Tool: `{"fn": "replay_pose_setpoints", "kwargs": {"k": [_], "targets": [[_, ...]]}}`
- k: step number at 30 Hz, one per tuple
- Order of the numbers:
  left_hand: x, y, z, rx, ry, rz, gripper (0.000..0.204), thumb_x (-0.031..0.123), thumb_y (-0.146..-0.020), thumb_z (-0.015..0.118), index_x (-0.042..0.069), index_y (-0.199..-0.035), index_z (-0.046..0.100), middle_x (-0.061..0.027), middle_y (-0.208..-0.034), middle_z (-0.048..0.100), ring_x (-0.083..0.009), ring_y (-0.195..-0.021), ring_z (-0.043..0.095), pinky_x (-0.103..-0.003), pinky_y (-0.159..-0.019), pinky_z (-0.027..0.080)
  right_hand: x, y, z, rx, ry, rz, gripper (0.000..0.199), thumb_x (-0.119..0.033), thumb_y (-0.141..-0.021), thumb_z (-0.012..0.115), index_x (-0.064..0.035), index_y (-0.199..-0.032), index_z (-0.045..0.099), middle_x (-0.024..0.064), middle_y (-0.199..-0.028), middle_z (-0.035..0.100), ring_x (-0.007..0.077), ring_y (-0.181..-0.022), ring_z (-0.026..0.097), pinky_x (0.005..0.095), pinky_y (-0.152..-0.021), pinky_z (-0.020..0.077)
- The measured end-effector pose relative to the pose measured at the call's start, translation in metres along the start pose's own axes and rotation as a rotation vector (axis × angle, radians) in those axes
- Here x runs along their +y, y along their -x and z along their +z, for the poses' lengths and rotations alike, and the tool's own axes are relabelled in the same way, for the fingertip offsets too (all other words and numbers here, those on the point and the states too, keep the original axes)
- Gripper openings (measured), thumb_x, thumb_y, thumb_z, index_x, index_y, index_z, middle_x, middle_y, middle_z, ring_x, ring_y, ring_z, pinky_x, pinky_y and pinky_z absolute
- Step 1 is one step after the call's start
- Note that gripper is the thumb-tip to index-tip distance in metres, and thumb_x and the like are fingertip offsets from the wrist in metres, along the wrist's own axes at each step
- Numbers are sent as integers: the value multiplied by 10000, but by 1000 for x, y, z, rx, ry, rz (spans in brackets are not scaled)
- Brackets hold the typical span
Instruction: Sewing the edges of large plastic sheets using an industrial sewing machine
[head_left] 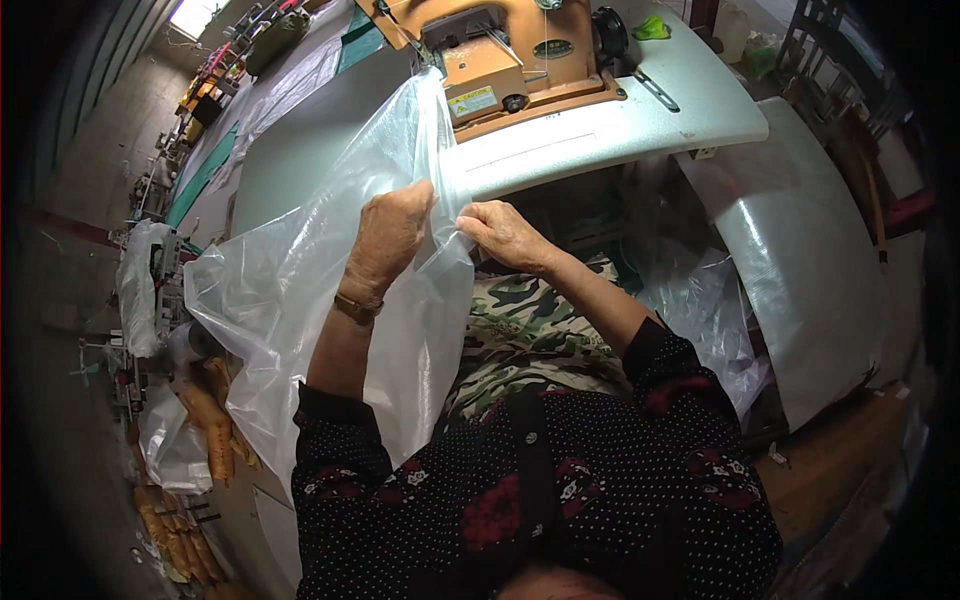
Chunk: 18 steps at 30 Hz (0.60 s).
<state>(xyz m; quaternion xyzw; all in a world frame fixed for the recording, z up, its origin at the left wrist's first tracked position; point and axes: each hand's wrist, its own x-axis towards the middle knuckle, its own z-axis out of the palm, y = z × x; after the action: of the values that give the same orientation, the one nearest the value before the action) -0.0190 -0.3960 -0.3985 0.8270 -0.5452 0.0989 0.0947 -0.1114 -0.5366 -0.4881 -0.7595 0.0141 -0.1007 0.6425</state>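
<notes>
Clear plastic sheet [290, 290] in both hands. Its gathered far end runs up to the sewing machine [487, 75], by the needle area; exact contact point too small to tell. Sheet spreads left and near from there, across the left part of the worktop [590, 140], over its near edge and down in front of the person, wrinkled, see-through, shiny in the light.

Left hand [396, 222]: closed in a fist on the folded sheet, fingers mostly hidden from above. Watch [357, 306] on that wrist. Right hand [505, 234]: just right of the left one, narrow, fingers curled, thumb and fingertips pinching the sheet's right edge. Hands near each other, a strip of sheet between them, both on the near side of the machine.

Machine is orange-tan, at the far side of the worktop, black handwheel [609, 34] on its right end, label [472, 102] on the box at its left. Small green object [652, 28] on the worktop, right of the handwheel; kind unclear.

Camouflage cloth [540, 325] over the lap. Dark dotted shirt [420, 510] on the person. More clear plastic [705, 310] crumpled low on the right.
</notes>
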Motion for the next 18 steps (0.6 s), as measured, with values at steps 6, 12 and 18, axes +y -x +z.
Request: {"fn": "replay_pose_setpoints", "kwargs": {"k": [6, 12, 18], "targets": [[1, 5, -2, 55, 182, -102, 148, 113, -923, 584, -6, -851, 533, -215, -728, 573, -384, -673, 574, -435, -614, 455, -12, 4, 1, 161, 188, -382, 330, -249, -935, 485, 33, -795, 585, 213, -734, 631, 405, -719, 637, 465, -658, 501], [3, 6, -5, 64, 260, -94, 134, 69, -910, 610, -37, -858, 546, -193, -717, 559, -267, -578, 510, -353, -580, 434, -19, 8, 8, 94, 413, -247, 306, -264, -953, 482, -3, -827, 581, 218, -692, 605, 405, -709, 631, 491, -659, 496], [5, 10, -10, 28, 254, -109, 109, 68, -908, 578, -31, -872, 551, -187, -707, 553, -308, -619, 539, -375, -596, 442, -23, 9, 18, 83, 409, -431, 253, -251, -980, 507, -22, -876, 540, 178, -663, 567, 364, -638, 604, 449, -609, 481]]}}
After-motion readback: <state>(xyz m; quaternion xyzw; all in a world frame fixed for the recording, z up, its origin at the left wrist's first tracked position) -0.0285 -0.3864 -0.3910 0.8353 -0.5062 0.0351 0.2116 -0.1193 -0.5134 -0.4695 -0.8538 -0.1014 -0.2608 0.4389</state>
